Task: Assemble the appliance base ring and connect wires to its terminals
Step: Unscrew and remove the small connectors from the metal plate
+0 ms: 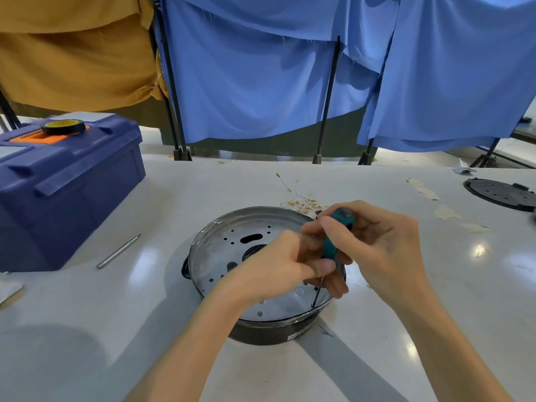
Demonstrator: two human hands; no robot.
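Observation:
A round metal appliance base (232, 236) with several holes and a dark outer ring lies in the middle of the white table. Over it I hold a teal-handled screwdriver (338, 227), its thin shaft reaching down to a hole near the base's front right rim (314, 303). My right hand (383, 242) grips the handle near its top. My left hand (278, 265) pinches the lower handle where the shaft begins. A tangle of thin wires with gold terminals (301, 203) lies just behind the base.
A blue toolbox (66, 184) with a roll of black tape (63, 126) on its lid stands at the left. A loose metal bit (119, 251) lies beside it. A black perforated disc (500, 194) sits at the far right. Blue and mustard cloth screens hang behind the table.

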